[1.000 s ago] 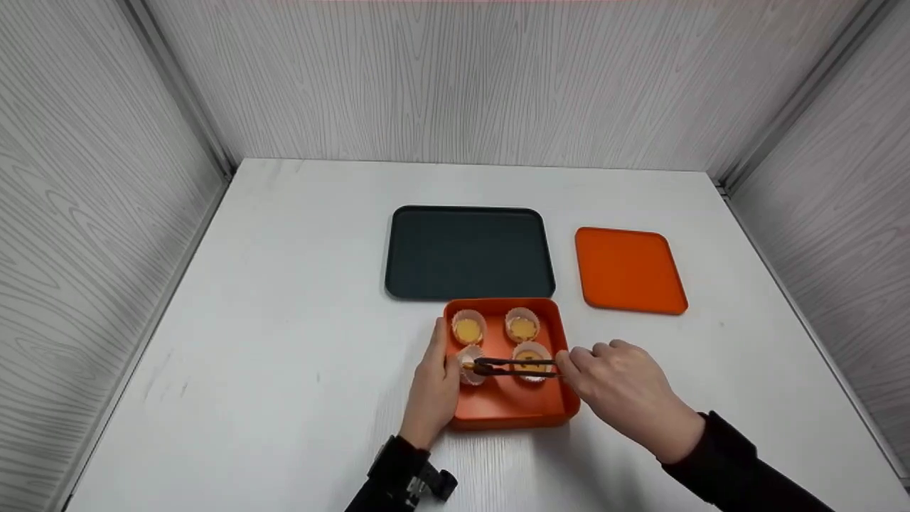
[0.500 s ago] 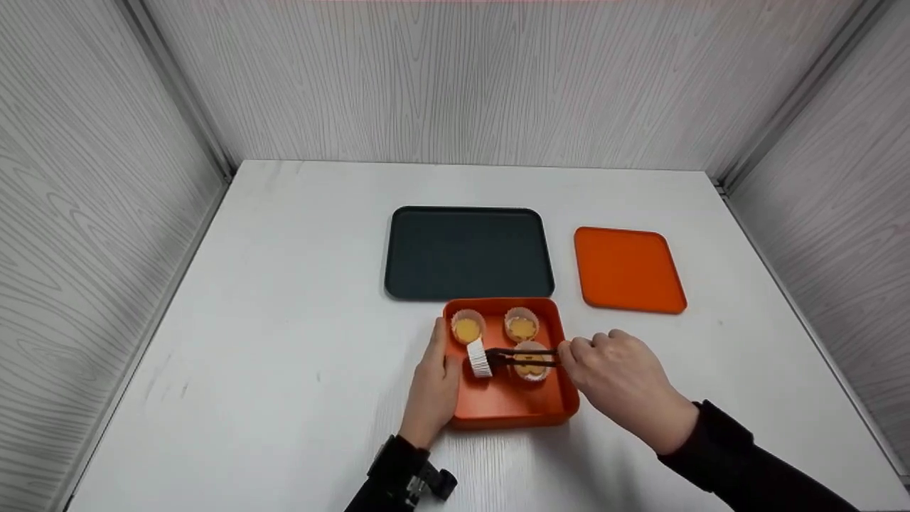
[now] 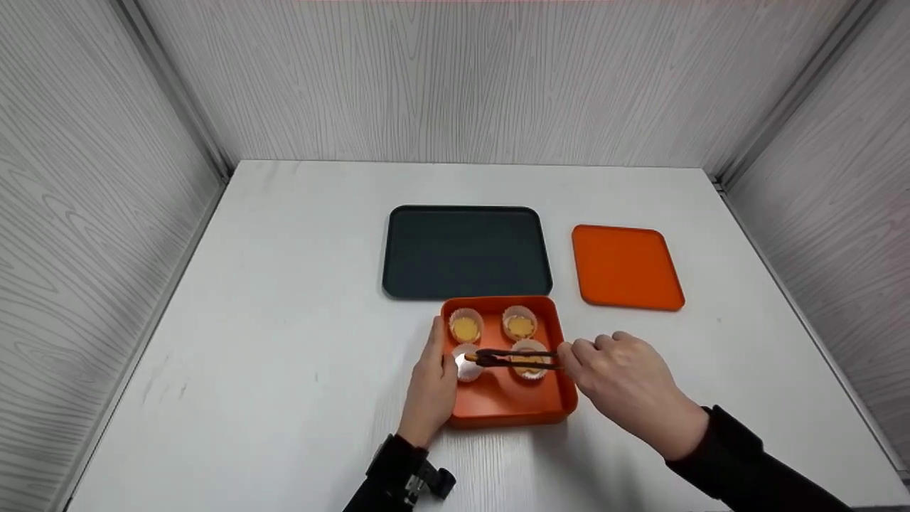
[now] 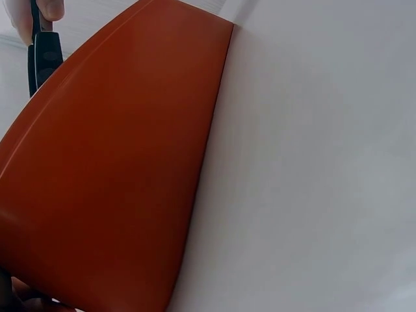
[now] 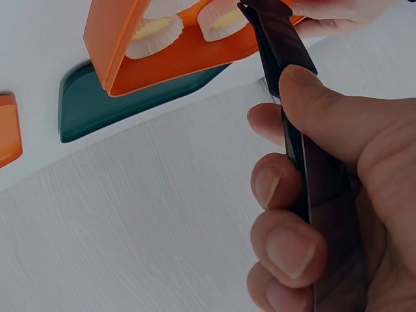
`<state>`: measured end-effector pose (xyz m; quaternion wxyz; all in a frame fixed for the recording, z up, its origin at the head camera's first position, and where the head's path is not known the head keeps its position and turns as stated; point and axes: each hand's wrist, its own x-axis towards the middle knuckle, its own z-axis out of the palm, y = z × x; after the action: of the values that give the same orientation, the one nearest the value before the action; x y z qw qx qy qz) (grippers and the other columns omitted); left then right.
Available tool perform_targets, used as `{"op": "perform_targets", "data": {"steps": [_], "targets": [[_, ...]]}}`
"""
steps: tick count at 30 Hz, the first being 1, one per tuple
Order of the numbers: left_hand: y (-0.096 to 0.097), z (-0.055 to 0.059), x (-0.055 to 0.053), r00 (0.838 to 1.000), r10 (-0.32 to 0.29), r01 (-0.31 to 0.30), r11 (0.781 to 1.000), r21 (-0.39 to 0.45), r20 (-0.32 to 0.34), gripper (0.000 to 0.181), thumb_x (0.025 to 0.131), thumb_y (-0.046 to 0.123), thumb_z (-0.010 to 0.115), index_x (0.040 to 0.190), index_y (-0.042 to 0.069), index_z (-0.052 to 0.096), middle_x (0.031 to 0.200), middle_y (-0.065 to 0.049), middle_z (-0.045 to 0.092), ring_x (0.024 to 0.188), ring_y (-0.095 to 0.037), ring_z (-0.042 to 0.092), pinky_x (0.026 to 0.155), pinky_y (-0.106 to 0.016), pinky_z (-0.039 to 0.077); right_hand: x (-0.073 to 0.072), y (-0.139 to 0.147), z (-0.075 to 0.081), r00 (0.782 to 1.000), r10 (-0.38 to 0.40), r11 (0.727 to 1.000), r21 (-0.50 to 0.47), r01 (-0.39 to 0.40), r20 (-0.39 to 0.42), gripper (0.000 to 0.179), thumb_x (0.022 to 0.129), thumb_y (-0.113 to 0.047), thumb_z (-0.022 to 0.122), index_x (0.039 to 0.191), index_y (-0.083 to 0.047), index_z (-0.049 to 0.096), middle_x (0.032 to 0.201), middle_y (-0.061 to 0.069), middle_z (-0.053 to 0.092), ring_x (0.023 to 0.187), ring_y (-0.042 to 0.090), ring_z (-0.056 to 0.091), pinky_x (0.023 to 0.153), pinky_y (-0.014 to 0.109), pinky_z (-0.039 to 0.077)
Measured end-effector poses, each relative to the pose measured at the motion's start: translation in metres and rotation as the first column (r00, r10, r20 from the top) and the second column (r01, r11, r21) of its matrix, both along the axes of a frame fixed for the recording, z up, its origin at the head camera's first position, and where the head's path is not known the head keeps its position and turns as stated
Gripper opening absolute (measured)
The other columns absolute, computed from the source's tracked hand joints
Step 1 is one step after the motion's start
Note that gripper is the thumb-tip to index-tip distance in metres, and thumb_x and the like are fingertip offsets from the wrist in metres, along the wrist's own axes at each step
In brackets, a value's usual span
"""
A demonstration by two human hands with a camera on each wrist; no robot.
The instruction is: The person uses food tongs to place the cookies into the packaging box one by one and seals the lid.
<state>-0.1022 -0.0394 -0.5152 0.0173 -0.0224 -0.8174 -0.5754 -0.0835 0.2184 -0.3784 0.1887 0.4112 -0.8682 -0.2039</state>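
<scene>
In the head view my left hand (image 3: 430, 391) holds the left wall of an orange box (image 3: 498, 407), fingers along the outside and thumb at the rim. My right hand (image 3: 625, 387) grips black tongs (image 3: 522, 359), which reach leftward across the box. Their tips are over a white paper cup (image 3: 466, 370) at the box's left side; I cannot tell whether they pinch it. Two egg tarts in paper cups, a left one (image 3: 466, 328) and a right one (image 3: 520, 327), sit along the far wall. Under the tongs a third tart (image 3: 529, 366) is partly hidden. The right wrist view shows fingers wrapped round the tongs (image 5: 328, 195).
A dark green tray (image 3: 469, 249) lies just behind the box, close to its far wall. To the right of it is a flat orange square tray or lid (image 3: 627, 267). Pale wood-grain panels (image 3: 455, 85) stand at the back and both sides of the white table (image 3: 284, 341).
The tongs tipped the left paper cup onto its side half a second ago; now it stands upright again, its white inside showing. My left hand and the box have stayed in place.
</scene>
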Motion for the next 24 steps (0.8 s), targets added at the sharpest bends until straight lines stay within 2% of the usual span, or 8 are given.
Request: {"op": "perform_targets", "data": {"steps": [7, 12, 17, 24], "targets": [[-0.001, -0.001, 0.000, 1.000, -0.007, 0.007, 1.000, 0.006, 0.003, 0.062, 0.107, 0.009, 0.043, 0.164, 0.005, 0.017, 0.169, -0.012, 0.020, 0.155, -0.027, 0.022, 0.125, -0.049, 0.022, -0.003, -0.006, -0.003, 1.000, -0.007, 1.000, 0.010, 0.007, 0.000, 0.023, 0.085, -0.009, 0.080, 0.104, -0.002, 0.069, 0.068, 0.007, 0.054, 0.051, 0.022, 0.047, 0.047, 0.025, 0.035], [-0.001, -0.001, 0.000, 1.000, -0.002, 0.001, 1.000, 0.009, 0.010, 0.062, 0.108, 0.010, 0.043, 0.164, 0.005, 0.017, 0.169, -0.011, 0.021, 0.155, -0.026, 0.022, 0.125, -0.048, 0.022, -0.008, -0.011, -0.005, 1.000, -0.009, 0.999, 0.033, 0.009, -0.014, 0.025, 0.086, -0.014, 0.081, 0.106, -0.003, 0.070, 0.068, 0.007, 0.053, 0.050, 0.021, 0.045, 0.047, 0.024, 0.033], [0.000, 0.000, -0.001, 0.999, 0.003, -0.004, 1.000, 0.022, 0.033, 0.061, 0.109, 0.013, 0.042, 0.164, 0.007, 0.016, 0.170, -0.009, 0.020, 0.155, -0.025, 0.021, 0.125, -0.047, 0.022, -0.011, -0.016, -0.008, 0.999, -0.007, 0.999, 0.048, 0.009, -0.031, 0.021, 0.088, -0.015, 0.078, 0.102, -0.003, 0.068, 0.065, 0.006, 0.049, 0.048, 0.020, 0.041, 0.046, 0.023, 0.030], [-0.001, 0.001, 0.001, 1.000, -0.003, 0.002, 1.000, 0.015, 0.020, 0.061, 0.109, 0.013, 0.041, 0.164, 0.006, 0.015, 0.170, -0.011, 0.019, 0.155, -0.025, 0.021, 0.125, -0.047, 0.024, -0.012, -0.016, -0.007, 1.000, -0.011, 1.000, 0.015, 0.012, -0.018, 0.024, 0.088, -0.016, 0.079, 0.102, -0.003, 0.064, 0.066, 0.006, 0.049, 0.049, 0.020, 0.041, 0.046, 0.024, 0.031]]}}
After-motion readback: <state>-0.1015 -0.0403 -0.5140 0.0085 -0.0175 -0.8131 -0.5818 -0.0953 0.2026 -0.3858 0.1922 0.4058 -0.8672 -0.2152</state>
